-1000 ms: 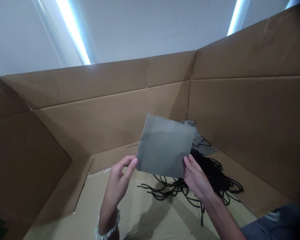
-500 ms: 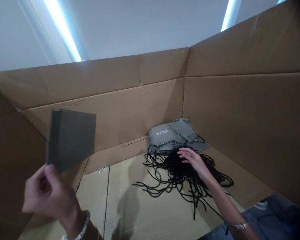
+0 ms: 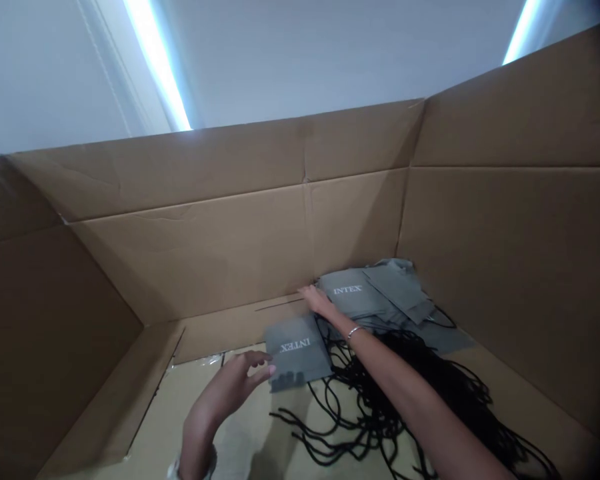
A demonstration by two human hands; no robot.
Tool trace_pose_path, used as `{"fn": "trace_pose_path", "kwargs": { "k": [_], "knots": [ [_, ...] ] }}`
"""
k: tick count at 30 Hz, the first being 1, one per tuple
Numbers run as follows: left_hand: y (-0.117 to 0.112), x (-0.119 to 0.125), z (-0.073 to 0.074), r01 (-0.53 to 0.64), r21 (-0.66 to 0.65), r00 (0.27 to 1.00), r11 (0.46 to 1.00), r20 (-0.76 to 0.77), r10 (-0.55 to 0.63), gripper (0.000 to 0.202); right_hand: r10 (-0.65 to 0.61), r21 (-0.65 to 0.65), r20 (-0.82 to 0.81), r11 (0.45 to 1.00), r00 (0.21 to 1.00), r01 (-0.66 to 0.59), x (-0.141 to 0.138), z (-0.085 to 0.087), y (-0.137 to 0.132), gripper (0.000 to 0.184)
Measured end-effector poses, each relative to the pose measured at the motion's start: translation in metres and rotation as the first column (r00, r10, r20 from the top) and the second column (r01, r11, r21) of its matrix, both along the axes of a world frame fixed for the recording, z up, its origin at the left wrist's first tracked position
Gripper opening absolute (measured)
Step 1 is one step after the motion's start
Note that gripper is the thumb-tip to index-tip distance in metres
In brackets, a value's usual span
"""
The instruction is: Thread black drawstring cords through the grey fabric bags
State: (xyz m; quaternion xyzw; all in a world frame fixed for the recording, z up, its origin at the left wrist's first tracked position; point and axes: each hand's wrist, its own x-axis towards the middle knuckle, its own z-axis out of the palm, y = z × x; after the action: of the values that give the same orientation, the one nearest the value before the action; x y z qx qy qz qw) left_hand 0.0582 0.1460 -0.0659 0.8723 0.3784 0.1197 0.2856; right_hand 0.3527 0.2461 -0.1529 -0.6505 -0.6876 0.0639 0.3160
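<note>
My left hand [image 3: 235, 387] is open, thumb and fingers apart, at the left edge of a grey fabric pouch [image 3: 300, 357] with upside-down INTEX lettering. The pouch is slightly blurred and partly overlaps black cords. My right hand [image 3: 317, 300] reaches across to the left edge of a pile of grey INTEX pouches [image 3: 347, 303] against the back cardboard wall. Its fingers look stretched out, with no object visible in them; whether they touch the pile I cannot tell. A tangle of black cords [image 3: 410, 353] spreads out from the pile, partly hidden under my right forearm.
Tall cardboard walls [image 3: 205, 247] enclose the space at the back, left and right. The pile sits in the back right corner. Cardboard flaps [image 3: 155, 373] and a pale floor panel [image 3: 170, 427] with a seam lie at the bottom.
My left hand has brought the raised grey pouch down and right beside the pile and let go of it. My right hand has moved from above the cords to the pile's left edge. The view has shifted left.
</note>
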Motion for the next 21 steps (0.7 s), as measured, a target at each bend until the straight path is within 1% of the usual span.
{"fn": "trace_pose_path", "kwargs": {
  "k": [3, 5, 7, 9, 11, 12, 13, 15, 16, 18, 19, 20, 21],
  "knots": [
    [-0.002, -0.012, 0.01, -0.129, -0.03, 0.992, 0.991, 0.008, 0.129, 0.042, 0.024, -0.068, 0.047, 0.997, 0.999, -0.021, -0.015, -0.013, 0.015, 0.024],
    [-0.003, -0.019, 0.014, -0.179, -0.053, 0.984, 0.982, 0.013, 0.18, 0.043, 0.041, -0.083, 0.038, 0.996, 0.998, -0.037, -0.018, -0.019, 0.019, 0.024],
    [-0.003, -0.023, 0.016, -0.182, -0.081, 0.983, 0.98, 0.004, 0.182, 0.045, 0.061, -0.073, 0.004, 0.996, 0.998, -0.06, -0.018, -0.021, 0.021, 0.023],
    [-0.003, -0.023, 0.017, -0.164, -0.119, 0.986, 0.979, -0.028, 0.161, 0.048, 0.082, -0.036, -0.048, 0.996, 0.995, -0.083, -0.021, -0.015, 0.022, 0.023],
    [-0.003, -0.022, 0.017, -0.151, -0.139, 0.988, 0.979, -0.058, 0.144, 0.05, 0.107, 0.033, -0.116, 0.994, 0.988, -0.104, -0.026, -0.001, 0.021, 0.021],
    [-0.003, -0.022, 0.018, -0.151, -0.14, 0.988, 0.979, -0.066, 0.143, 0.051, 0.123, 0.078, -0.154, 0.991, 0.98, -0.112, -0.03, 0.01, 0.019, 0.021],
    [-0.003, -0.023, 0.018, -0.156, -0.137, 0.987, 0.978, -0.07, 0.148, 0.052, 0.142, 0.129, -0.194, 0.985, 0.971, -0.118, -0.034, 0.024, 0.016, 0.022],
    [-0.003, -0.024, 0.018, -0.175, -0.121, 0.984, 0.977, -0.058, 0.169, 0.052, 0.184, 0.254, -0.282, 0.961, 0.942, -0.112, -0.041, 0.056, 0.003, 0.023],
    [-0.002, -0.025, 0.018, -0.193, -0.101, 0.981, 0.976, -0.036, 0.19, 0.053, 0.205, 0.321, -0.332, 0.942, 0.921, -0.094, -0.044, 0.074, -0.009, 0.022],
    [-0.003, -0.025, 0.015, -0.268, -0.031, 0.962, 0.963, 0.043, 0.269, 0.056, 0.228, 0.449, -0.448, 0.894, 0.864, -0.003, -0.046, 0.104, -0.041, 0.025],
    [-0.005, -0.022, 0.013, -0.314, 0.013, 0.944, 0.949, 0.11, 0.311, 0.06, 0.244, 0.492, -0.497, 0.87, 0.833, 0.039, -0.047, 0.116, -0.062, 0.025],
    [-0.008, -0.019, 0.01, -0.346, 0.048, 0.924, 0.937, 0.187, 0.332, 0.062, 0.262, 0.521, -0.535, 0.851, 0.803, 0.069, -0.048, 0.123, -0.086, 0.023],
    [-0.013, -0.014, 0.007, -0.349, 0.063, 0.909, 0.935, 0.266, 0.321, 0.064, 0.29, 0.543, -0.59, 0.833, 0.753, 0.104, -0.048, 0.125, -0.111, 0.017]
  ]
}}
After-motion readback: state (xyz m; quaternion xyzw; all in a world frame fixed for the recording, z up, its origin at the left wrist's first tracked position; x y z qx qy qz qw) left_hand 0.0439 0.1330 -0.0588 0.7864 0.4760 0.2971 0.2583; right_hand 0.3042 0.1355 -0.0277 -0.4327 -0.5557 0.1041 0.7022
